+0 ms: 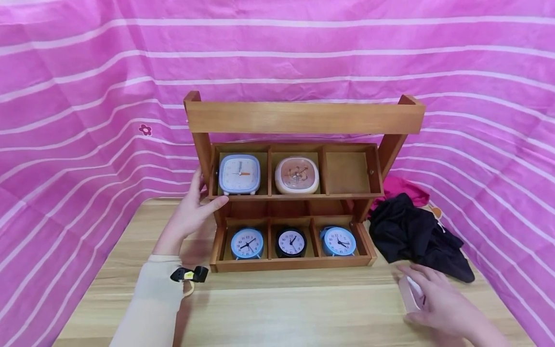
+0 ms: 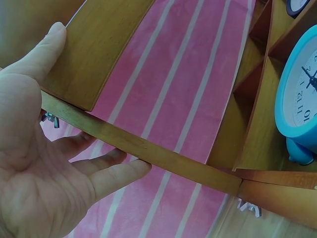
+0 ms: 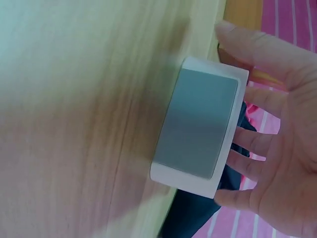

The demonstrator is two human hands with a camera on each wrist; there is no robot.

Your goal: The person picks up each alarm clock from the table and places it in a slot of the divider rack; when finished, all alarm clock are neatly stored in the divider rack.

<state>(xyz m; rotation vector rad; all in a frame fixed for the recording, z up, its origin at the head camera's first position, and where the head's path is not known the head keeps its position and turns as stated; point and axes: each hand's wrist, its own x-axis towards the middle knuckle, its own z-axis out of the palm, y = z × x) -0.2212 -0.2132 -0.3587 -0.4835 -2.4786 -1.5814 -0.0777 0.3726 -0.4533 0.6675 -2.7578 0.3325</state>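
A wooden two-tier shelf (image 1: 303, 118) stands on the table (image 1: 277, 313). Its upper tier holds a blue square clock (image 1: 239, 174) and a cream square clock (image 1: 297, 175); the right compartment (image 1: 347, 172) is bare. The lower tier holds a blue round clock (image 1: 247, 243), a black round clock (image 1: 291, 242) and another blue round clock (image 1: 338, 241). My left hand (image 1: 207, 193) grips the shelf's left side, thumb in front and fingers (image 2: 114, 173) behind the slat (image 2: 163, 158). My right hand (image 1: 416, 299) grips a white square object (image 3: 195, 124) with a grey face, low on the table.
A black cloth (image 1: 416, 236) lies crumpled right of the shelf, over a pink cloth (image 1: 405, 188). Pink striped fabric (image 1: 86, 120) hangs behind and at both sides of the table. A small black strap device (image 1: 191, 274) sits on my left wrist.
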